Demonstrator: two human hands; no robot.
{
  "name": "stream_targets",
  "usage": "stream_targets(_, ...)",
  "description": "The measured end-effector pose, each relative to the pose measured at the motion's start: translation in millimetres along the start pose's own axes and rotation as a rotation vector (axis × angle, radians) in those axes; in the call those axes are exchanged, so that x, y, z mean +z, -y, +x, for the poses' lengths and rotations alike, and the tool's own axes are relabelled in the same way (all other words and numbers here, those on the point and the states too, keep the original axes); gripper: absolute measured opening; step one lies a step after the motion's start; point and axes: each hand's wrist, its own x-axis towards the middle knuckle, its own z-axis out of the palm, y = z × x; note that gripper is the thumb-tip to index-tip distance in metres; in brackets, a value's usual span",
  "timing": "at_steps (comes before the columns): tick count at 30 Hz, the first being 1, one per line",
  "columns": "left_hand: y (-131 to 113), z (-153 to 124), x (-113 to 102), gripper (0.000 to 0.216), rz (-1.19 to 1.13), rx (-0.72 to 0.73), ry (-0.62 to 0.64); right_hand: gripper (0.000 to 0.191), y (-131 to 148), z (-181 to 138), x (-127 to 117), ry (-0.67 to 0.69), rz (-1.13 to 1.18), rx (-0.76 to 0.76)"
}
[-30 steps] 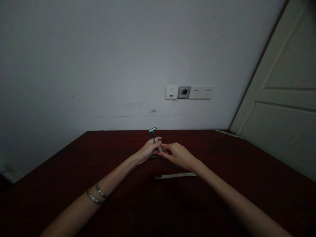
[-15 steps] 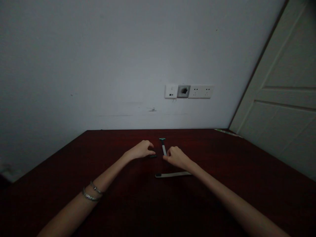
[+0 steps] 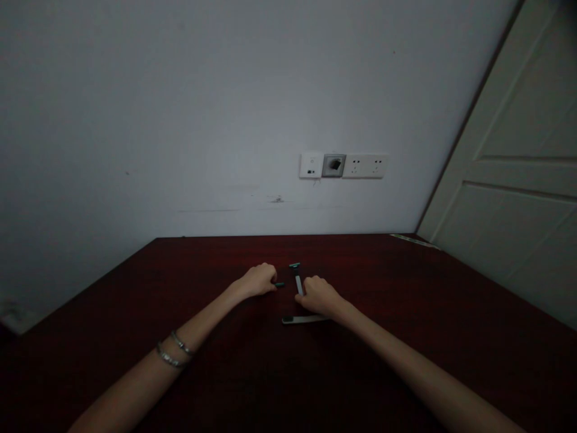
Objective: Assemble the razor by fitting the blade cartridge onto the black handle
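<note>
Because the right hand (image 3: 320, 294) pinches only the near end of its handle, the razor (image 3: 298, 281) could swivel or slip if those fingers loosen, and its seemingly uncovered head might nick the left hand (image 3: 260, 280) should the two meet carelessly. The left fingers look closed on one end of a small green cap (image 3: 280, 284), just left of the razor. The razor, above mid-worktop (image 3: 202, 264), is slim, with a grey handle, dark neck and narrow greenish head pointing far; whether it touches the surface, I cannot tell.

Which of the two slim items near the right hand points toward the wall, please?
The razor, its handle end at the right hand; the pale strip with a dark end lies crosswise, nearer the viewer.
</note>
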Motion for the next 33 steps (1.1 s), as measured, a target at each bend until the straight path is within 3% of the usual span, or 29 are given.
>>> stream_targets(12, 0, -1, 0, 0.012, 0.057, 0.072, -0.023, 0.041, -6, 2, -2, -0.025, 0.067, -0.034)
stream_targets(20, -11, -8, -13, 0.011, 0.144, 0.316, -0.261, 0.025, -36, 15, -38, -0.118, 0.466, -0.211)
stream_targets(25, -33, -22, -25, 0.013, 0.294, 0.443, -0.367, 0.024, -41, 17, -42, -0.072, 0.712, -0.292)
stream_targets(33, -48, -27, -21, 0.022, 0.417, 0.548, -0.485, 0.023, -36, 13, -45, 0.072, 0.809, -0.330)
